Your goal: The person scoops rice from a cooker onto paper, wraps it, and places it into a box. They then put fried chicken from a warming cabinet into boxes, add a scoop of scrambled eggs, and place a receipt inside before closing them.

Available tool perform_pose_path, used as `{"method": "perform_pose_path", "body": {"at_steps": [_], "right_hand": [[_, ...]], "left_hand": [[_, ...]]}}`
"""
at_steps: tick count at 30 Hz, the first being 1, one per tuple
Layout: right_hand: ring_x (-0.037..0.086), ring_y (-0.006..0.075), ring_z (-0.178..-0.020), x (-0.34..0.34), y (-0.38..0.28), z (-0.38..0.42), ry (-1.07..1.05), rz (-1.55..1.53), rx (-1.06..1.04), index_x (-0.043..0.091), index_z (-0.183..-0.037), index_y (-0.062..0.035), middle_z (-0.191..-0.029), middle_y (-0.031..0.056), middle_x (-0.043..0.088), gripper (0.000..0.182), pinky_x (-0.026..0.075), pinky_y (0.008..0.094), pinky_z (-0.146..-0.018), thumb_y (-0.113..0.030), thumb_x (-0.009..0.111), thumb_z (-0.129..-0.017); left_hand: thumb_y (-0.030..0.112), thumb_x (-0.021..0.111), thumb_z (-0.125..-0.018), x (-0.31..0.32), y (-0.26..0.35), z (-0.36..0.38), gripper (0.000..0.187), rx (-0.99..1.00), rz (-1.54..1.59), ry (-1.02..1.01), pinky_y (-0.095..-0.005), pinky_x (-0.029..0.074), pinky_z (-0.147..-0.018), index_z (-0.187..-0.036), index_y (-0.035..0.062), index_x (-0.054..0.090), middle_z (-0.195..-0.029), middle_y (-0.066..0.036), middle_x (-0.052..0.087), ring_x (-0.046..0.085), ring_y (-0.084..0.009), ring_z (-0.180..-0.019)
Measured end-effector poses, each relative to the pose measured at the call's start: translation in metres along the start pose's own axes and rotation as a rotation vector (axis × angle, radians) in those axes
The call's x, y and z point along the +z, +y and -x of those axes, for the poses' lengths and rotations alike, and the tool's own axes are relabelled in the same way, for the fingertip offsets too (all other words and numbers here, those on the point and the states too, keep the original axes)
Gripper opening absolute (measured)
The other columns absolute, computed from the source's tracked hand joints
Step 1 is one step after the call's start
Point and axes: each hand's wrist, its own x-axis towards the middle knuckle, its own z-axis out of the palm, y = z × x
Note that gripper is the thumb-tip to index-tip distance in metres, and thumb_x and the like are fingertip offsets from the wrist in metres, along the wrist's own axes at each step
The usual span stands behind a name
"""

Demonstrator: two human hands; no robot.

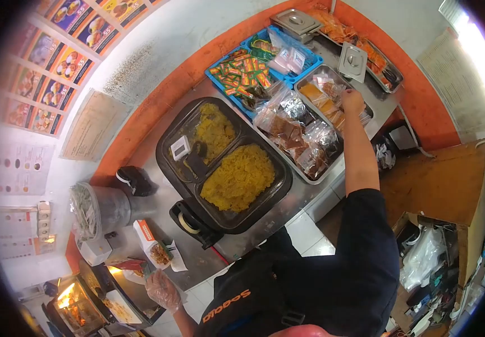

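My right hand (353,103), bare, reaches far forward over a steel tray (367,106) of small plastic sauce packets (322,101). Its fingers are curled down among the packets, and what they hold is hidden. At the lower left, my left hand (163,290) wears a clear plastic glove. Its fingers close at the edge of a takeaway box (136,272) with a red flap. Beside that box stands an open takeaway box (146,233) with browned food in it. Between my hands sits a black divided pan (283,182) with yellow rice (238,177) in both sections.
A nearer tray (309,178) holds bagged brown and dark packets. Blue baskets (220,84) with red-green sachets stand behind. Steel containers with a lid (353,62) are at the back right. A clear tub (113,206), black tape dispenser (189,222) and lit oven (74,303) lie left.
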Motion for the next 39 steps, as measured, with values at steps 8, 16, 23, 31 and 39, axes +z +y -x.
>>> {"method": "perform_pose_path", "body": {"at_steps": [8, 16, 23, 31, 39], "right_hand": [[0.065, 0.0176, -0.069, -0.059, -0.044, 0.003, -0.207, -0.502, -0.259, 0.071, -0.082, -0.0014, -0.075, 0.0085, 0.069, 0.019, 0.050, 0.0322, -0.060, -0.019, 0.063, -0.080], [0.056, 0.0093, -0.073, -0.200, -0.133, 0.158, -0.730, -0.588, -0.806, 0.064, -0.082, -0.0003, -0.077, 0.0006, 0.061, 0.017, 0.044, 0.0243, -0.070, -0.017, 0.062, -0.085], [0.060, 0.0099, -0.070, -0.232, -0.176, 0.522, -1.692, -0.562, -0.962, 0.069, -0.083, 0.0013, -0.076, 0.0031, 0.066, 0.012, 0.048, 0.0243, -0.066, -0.007, 0.070, -0.075], [0.060, 0.0085, -0.072, -0.204, -0.174, 0.732, -1.991, -0.562, -0.531, 0.069, -0.090, 0.0023, -0.080, 0.0031, 0.068, 0.014, 0.048, 0.0236, -0.068, -0.008, 0.071, -0.080], [0.056, 0.0071, -0.068, -0.099, -0.182, 0.771, -1.340, -0.670, -0.495, 0.069, -0.092, 0.0022, -0.078, 0.0020, 0.065, 0.015, 0.044, 0.0213, -0.065, -0.008, 0.069, -0.081]], "left_hand": [[0.011, 0.061, -0.073, 0.000, -0.006, 0.000, 0.025, -0.007, 0.034, 0.014, -0.0454, 0.046, -0.081, -0.095, 0.0015, 0.067, -0.094, -0.018, 0.063, 0.058, -0.0363, -0.090], [0.010, 0.063, -0.077, 0.009, 0.013, -0.028, 0.021, 0.119, 0.301, 0.085, -0.0438, 0.046, -0.080, -0.097, 0.0063, 0.067, -0.095, -0.015, 0.063, 0.059, -0.0327, -0.089], [0.018, 0.067, -0.081, -0.021, -0.005, -0.028, 0.034, 0.115, 0.888, -0.170, -0.0376, 0.050, -0.080, -0.113, 0.0041, 0.062, -0.098, -0.014, 0.066, 0.064, -0.0260, -0.090], [0.006, 0.060, -0.086, 0.005, -0.204, 0.041, 0.015, -0.674, 1.583, -0.518, -0.0315, 0.053, -0.075, -0.097, -0.0027, 0.065, -0.088, -0.010, 0.068, 0.064, -0.0182, -0.078], [0.012, 0.065, -0.087, 0.015, -0.331, 0.020, 0.015, -0.714, 1.542, -0.103, -0.0325, 0.053, -0.079, -0.093, -0.0008, 0.067, -0.091, -0.011, 0.069, 0.066, -0.0192, -0.081]]}}
